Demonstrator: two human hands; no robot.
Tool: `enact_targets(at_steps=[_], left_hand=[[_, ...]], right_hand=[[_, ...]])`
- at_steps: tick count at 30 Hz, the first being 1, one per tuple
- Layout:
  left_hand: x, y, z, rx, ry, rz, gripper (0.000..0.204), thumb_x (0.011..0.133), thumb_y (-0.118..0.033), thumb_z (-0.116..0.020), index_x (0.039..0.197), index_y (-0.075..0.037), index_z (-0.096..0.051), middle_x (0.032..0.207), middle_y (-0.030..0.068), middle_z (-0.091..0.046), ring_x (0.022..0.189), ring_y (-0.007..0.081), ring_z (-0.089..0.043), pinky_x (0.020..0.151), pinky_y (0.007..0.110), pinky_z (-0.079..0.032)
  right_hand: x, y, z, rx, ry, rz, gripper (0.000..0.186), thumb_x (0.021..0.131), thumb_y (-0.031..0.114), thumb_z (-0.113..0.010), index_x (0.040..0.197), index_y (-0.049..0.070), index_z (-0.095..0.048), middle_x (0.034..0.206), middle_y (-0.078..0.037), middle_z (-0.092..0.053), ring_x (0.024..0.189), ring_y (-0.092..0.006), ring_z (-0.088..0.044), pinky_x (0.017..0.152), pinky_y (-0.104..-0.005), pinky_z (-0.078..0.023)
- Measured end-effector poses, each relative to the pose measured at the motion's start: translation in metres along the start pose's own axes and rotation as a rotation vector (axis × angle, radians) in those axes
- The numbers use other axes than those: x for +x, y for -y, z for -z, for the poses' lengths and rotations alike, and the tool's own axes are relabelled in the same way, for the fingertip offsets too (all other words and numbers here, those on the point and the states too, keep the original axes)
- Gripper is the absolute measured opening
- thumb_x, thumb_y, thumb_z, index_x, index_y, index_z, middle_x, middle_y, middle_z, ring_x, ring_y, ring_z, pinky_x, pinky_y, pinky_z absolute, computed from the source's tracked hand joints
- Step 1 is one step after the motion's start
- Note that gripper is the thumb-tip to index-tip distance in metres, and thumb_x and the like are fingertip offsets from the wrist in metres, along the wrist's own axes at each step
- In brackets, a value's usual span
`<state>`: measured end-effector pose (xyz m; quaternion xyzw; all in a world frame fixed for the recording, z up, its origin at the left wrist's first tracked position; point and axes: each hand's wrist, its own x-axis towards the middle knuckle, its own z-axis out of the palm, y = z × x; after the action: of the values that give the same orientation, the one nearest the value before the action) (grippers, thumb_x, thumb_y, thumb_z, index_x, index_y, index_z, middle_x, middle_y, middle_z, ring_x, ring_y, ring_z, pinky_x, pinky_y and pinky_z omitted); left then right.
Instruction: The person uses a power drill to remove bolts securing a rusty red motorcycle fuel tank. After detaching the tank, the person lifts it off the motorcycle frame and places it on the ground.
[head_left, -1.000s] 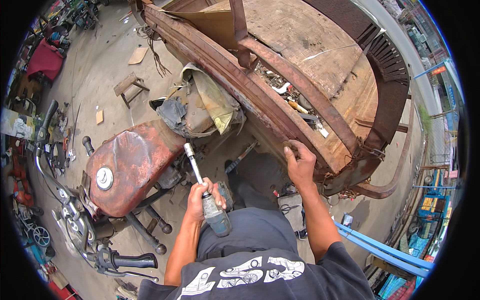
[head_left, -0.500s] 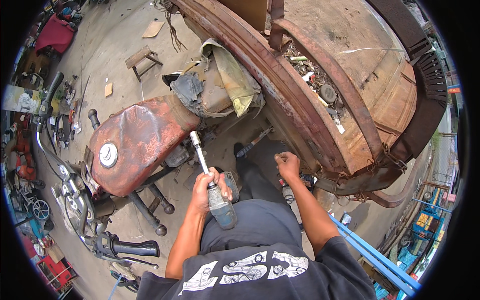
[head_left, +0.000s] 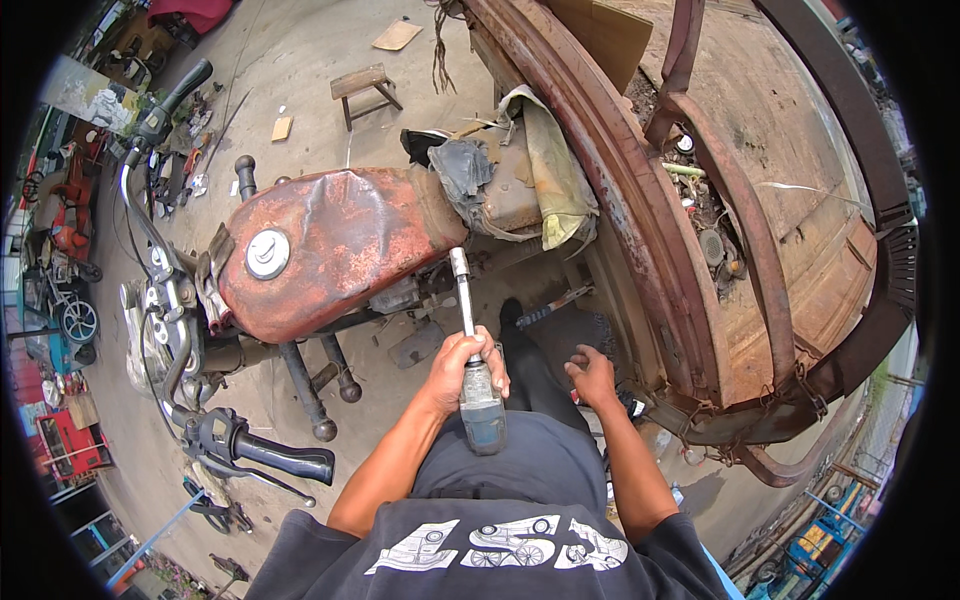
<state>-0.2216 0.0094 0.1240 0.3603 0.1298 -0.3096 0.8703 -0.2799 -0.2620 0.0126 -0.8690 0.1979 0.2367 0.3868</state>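
Gripping a power tool [head_left: 484,420], the left hand [head_left: 462,372] has the socket shaft [head_left: 465,295] jutting ahead; white shirt printing [head_left: 512,550] lies behind it. Right of the half-curled right hand [head_left: 594,380], contents unclear, a rusty cargo bed [head_left: 625,200] holds scrap [head_left: 712,245].

Left hand [head_left: 466,372]: closed grip; left forearm [head_left: 393,455] angled far and right. Right hand [head_left: 592,377]: partly curled; right forearm [head_left: 636,460] angled far and left.

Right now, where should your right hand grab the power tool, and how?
Probably around the thick back end of the power tool, from the right: that part sticks out behind the left hand, and the right hand is on that side. The thin shaft offers less to hold.
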Motion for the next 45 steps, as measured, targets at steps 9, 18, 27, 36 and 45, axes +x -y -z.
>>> enact_targets(at_steps=[9, 18, 27, 36, 45], left_hand=[[0.015, 0.001, 0.006, -0.169, -0.061, -0.047, 0.021, 0.093, -0.025, -0.041, 0.080, -0.008, -0.044, 0.061, 0.0152, -0.059, 0.055, 0.0273, -0.061, 0.054, 0.037, -0.053], [0.058, 0.007, 0.018, -0.478, -0.122, -0.014, 0.023, 0.091, -0.029, -0.045, 0.079, -0.009, -0.047, 0.064, 0.0134, -0.060, 0.056, 0.0299, -0.062, 0.059, 0.041, -0.053], [0.117, -0.014, 0.050, -0.772, -0.128, 0.036, 0.023, 0.089, -0.028, -0.051, 0.075, -0.010, -0.052, 0.064, 0.0133, -0.061, 0.055, 0.0269, -0.061, 0.057, 0.043, -0.055], [0.146, -0.030, 0.086, -0.825, -0.083, 0.091, 0.029, 0.089, -0.031, -0.052, 0.072, -0.008, -0.055, 0.067, 0.0142, -0.060, 0.058, 0.0319, -0.058, 0.063, 0.045, -0.053], [0.165, -0.031, 0.092, -0.895, -0.058, 0.160, 0.030, 0.089, -0.031, -0.050, 0.072, -0.007, -0.055, 0.068, 0.0142, -0.060, 0.060, 0.0329, -0.058, 0.068, 0.046, -0.052]], right_hand=[[-0.068, 0.136, 0.014, 0.035, 0.504, 0.591, 0.081, 0.064, 0.009, -0.073, 0.137, 0.001, -0.037, 0.135, -0.021, -0.044, 0.127, -0.0359, -0.043, 0.106, -0.0388, -0.036], [-0.043, 0.147, -0.039, 0.134, 0.097, 0.636, 0.015, 0.076, 0.008, -0.072, 0.085, 0.000, -0.062, 0.071, -0.010, -0.063, 0.064, -0.0221, -0.061, 0.062, -0.0342, -0.050], [0.009, 0.176, -0.043, -0.015, 0.076, 0.516, 0.031, 0.073, 0.010, -0.072, 0.098, -0.002, -0.058, 0.082, -0.020, -0.066, 0.078, -0.0363, -0.066, 0.070, -0.0404, -0.052], [0.034, 0.215, -0.054, -0.142, 0.051, 0.450, 0.031, 0.076, 0.015, -0.071, 0.097, -0.003, -0.058, 0.082, -0.026, -0.065, 0.082, -0.0423, -0.064, 0.072, -0.0453, -0.051], [0.046, 0.221, -0.053, -0.175, 0.036, 0.389, 0.032, 0.075, 0.016, -0.071, 0.097, -0.004, -0.058, 0.080, -0.026, -0.065, 0.081, -0.0425, -0.064, 0.072, -0.0460, -0.050]])
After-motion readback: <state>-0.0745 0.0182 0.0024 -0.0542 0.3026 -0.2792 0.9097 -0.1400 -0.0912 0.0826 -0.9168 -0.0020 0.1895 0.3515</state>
